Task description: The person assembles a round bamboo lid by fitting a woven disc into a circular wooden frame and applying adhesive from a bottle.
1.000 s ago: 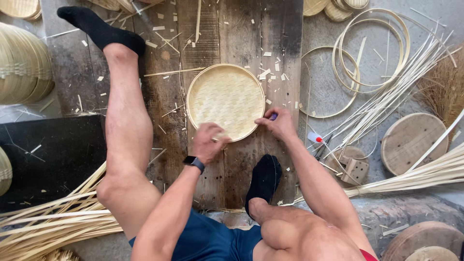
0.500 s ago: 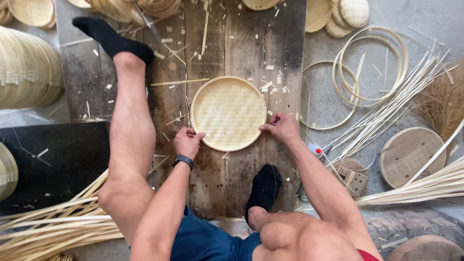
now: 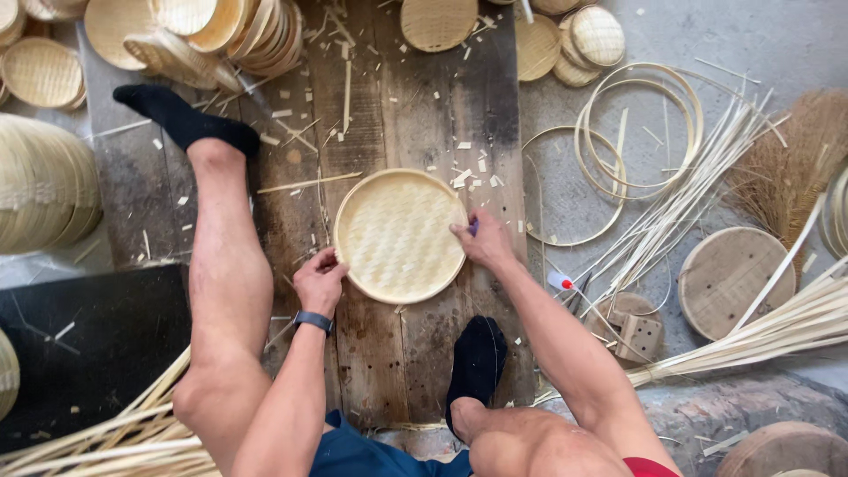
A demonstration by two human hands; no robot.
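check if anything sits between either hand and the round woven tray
Nothing visible does. The left hand grips the woven tray at its lower left rim, and the right hand rests on its right rim.

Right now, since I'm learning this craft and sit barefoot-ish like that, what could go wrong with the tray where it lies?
1. The left hand and right hand grip the tray at its thin rim; splinters could prick the fingers.
2. Sharp chips litter the planks near the socked foot; one could pierce the sock.
3. The right hand seems to hold a small purple thing against the rim; it might slip.
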